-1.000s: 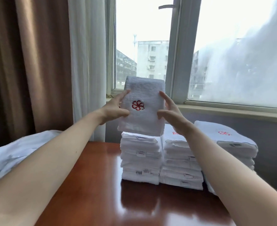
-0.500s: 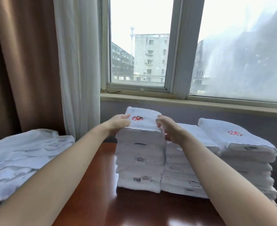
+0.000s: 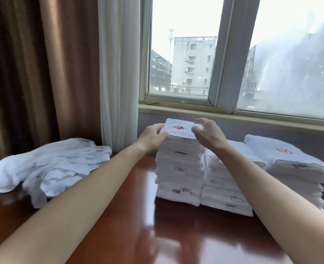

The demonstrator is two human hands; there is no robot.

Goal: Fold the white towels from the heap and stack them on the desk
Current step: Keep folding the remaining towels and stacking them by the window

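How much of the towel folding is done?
Looks well along: three stacks of folded towels stand on the desk. In hand: the top towel lies on the left stack, left hand touching its edge, right hand just off it. Left: an unfolded heap to the left.

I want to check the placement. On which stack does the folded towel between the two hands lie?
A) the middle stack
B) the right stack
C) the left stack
C: the top towel, with its red emblem, lies on the left stack.
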